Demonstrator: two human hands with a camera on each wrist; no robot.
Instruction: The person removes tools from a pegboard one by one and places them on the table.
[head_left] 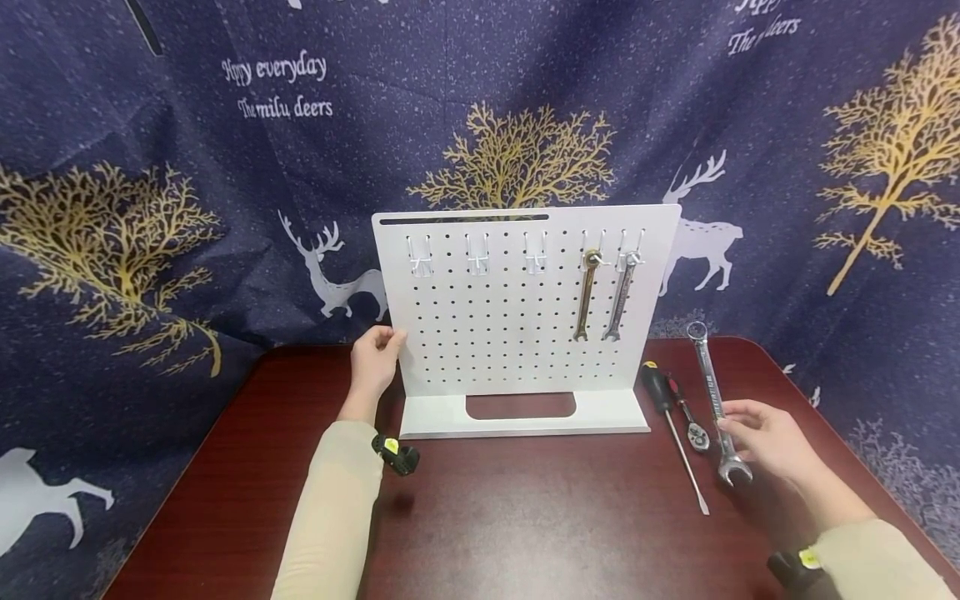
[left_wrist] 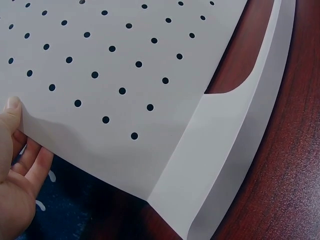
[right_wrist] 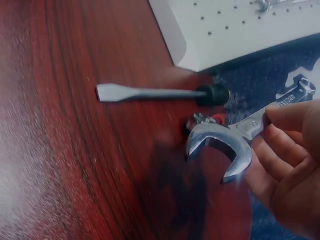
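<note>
My left hand (head_left: 375, 360) pinches the left edge of a white pegboard (head_left: 495, 333), thumb on its front face and fingers behind. In my right hand (head_left: 770, 437) is a chrome combination wrench (head_left: 708, 375), gripped near its open end, with its ring end pointing up and away. The right wrist view shows the wrench's open end (right_wrist: 220, 145) large, above the table. Two more wrenches hang from hooks on the board's right side, a brassy wrench (head_left: 587, 296) and a silver wrench (head_left: 620, 300).
Left of the held wrench lie a flathead screwdriver (head_left: 671, 425) with a black handle and a ratchet (head_left: 696, 435) with a red and black handle. Three white hooks (head_left: 477, 254) without tools line the board's upper left. The dark red table (head_left: 525, 517) meets a patterned blue cloth (head_left: 337, 167) behind.
</note>
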